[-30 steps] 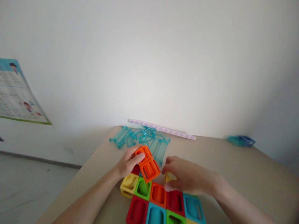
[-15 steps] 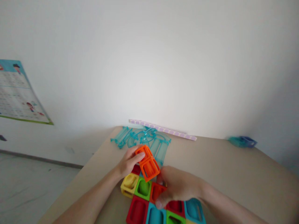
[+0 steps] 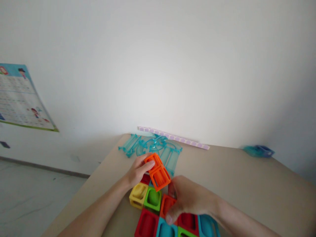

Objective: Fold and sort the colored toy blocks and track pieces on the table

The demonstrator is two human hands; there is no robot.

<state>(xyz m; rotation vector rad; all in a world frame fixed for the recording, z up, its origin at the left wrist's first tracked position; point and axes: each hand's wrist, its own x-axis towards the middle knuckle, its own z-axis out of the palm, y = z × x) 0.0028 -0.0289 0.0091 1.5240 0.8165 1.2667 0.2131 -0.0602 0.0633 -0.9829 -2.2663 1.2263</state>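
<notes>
My left hand (image 3: 138, 171) grips an orange cube block (image 3: 158, 172), tilted, just above a flat cluster of coloured cube blocks on the table. That cluster has a yellow block (image 3: 138, 195), a green block (image 3: 153, 198), a red block (image 3: 146, 226) and several more. My right hand (image 3: 190, 199) is curled, its fingers closed around an orange block (image 3: 166, 205) in the cluster, thumb at that block's near edge.
Clear turquoise track pieces (image 3: 158, 149) lie at the far side of the beige table (image 3: 247, 184). A purple patterned strip (image 3: 172, 136) lies along the wall. A small blue-green piece (image 3: 259, 151) sits far right. A poster (image 3: 19, 98) hangs at left.
My right hand has slid left and nearer, from a yellow block at the back of the cluster to the orange block, and closed on it. The left hand has kept still with its cube.
</notes>
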